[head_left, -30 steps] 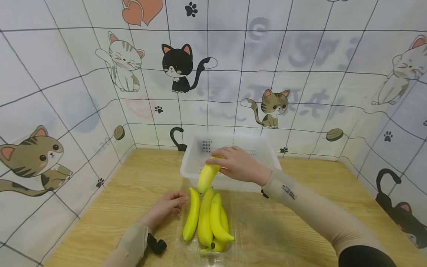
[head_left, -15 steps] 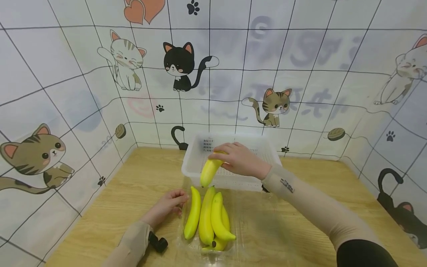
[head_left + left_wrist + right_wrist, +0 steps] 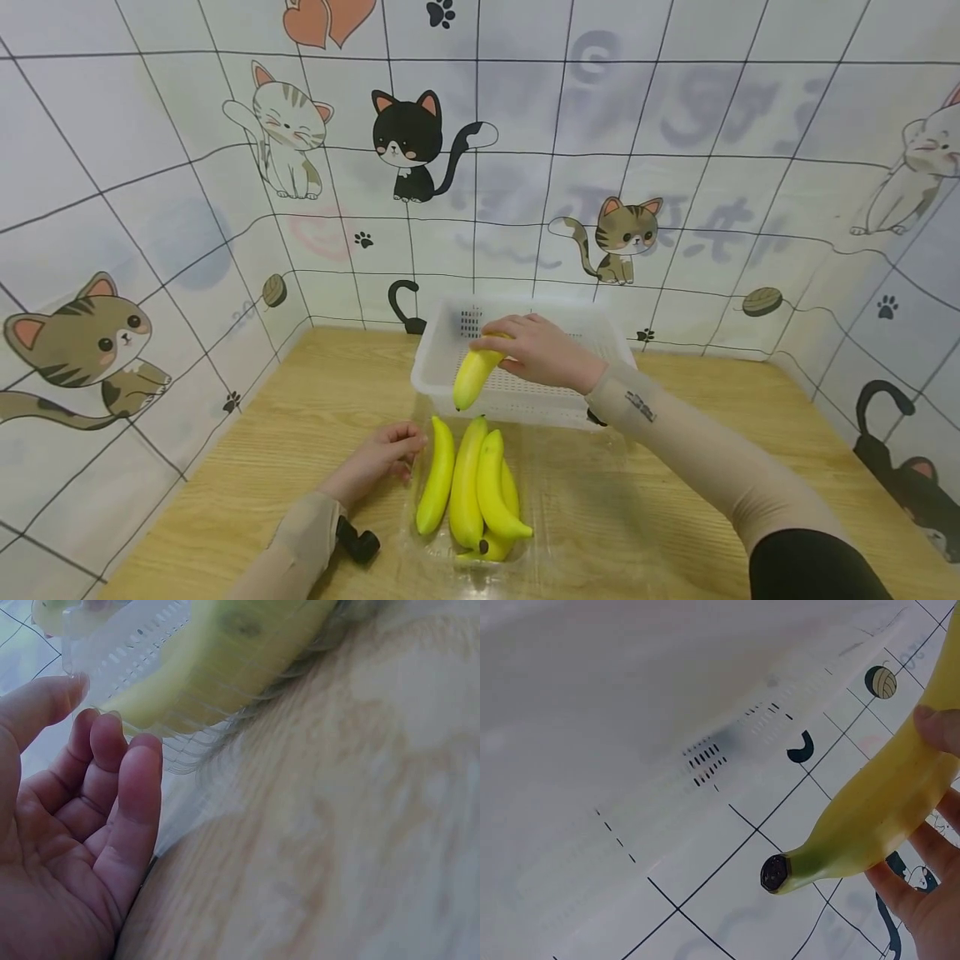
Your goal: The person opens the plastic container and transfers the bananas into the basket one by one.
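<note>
My right hand (image 3: pixel 543 354) grips a yellow banana (image 3: pixel 476 382) by its upper part, over the near left side of a white perforated basket (image 3: pixel 517 411). The banana tilts, its lower tip pointing toward me; the right wrist view shows its dark stem end (image 3: pixel 775 873). Several other bananas (image 3: pixel 465 492) lie side by side in a clear ribbed plastic container (image 3: pixel 184 754) in front of the basket. At that container's left edge, my left hand (image 3: pixel 382 457) pinches the rim between thumb and curled fingers.
Everything stands on a wooden table (image 3: pixel 345 375). Behind and at both sides rise walls covered with a tile-and-cat print (image 3: pixel 517 183). The basket stands close to the back wall. A black wrist camera (image 3: pixel 357 542) sits on my left wrist.
My right hand has lifted the banana a little, away from the ones in the container and farther over the basket. The left hand stays in place. The head view has shifted slightly.
</note>
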